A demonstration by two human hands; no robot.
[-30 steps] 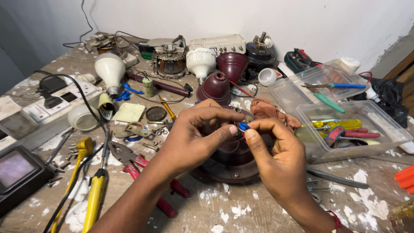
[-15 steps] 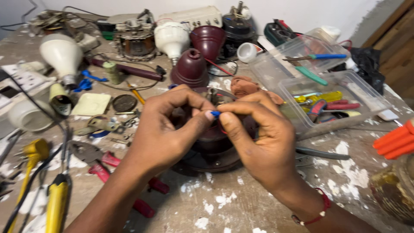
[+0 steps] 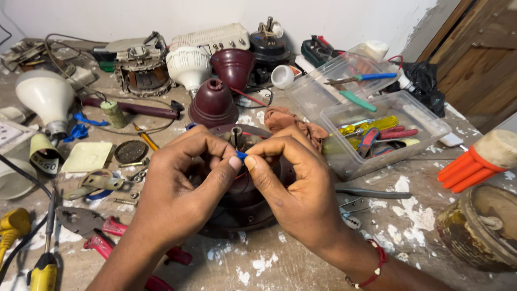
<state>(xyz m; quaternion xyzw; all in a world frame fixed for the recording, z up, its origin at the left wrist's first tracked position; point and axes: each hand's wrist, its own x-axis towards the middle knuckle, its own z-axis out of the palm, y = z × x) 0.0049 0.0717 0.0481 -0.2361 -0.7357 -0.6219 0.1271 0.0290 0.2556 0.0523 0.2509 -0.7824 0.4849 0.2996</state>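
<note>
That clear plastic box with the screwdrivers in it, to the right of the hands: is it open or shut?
Open. The clear plastic box has no lid on top, and the screwdrivers lie uncovered inside. A second clear tub behind it also stands open.

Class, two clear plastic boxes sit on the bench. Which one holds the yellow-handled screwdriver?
The nearer clear plastic box, closer to the hands. It holds the yellow-handled screwdriver; the farther clear box holds blue-handled pliers.

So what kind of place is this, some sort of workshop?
Probably a small electrical repair bench: pliers on the paint-spattered table, a tub of screwdrivers, and bulbs beside a dismantled motor.
</note>
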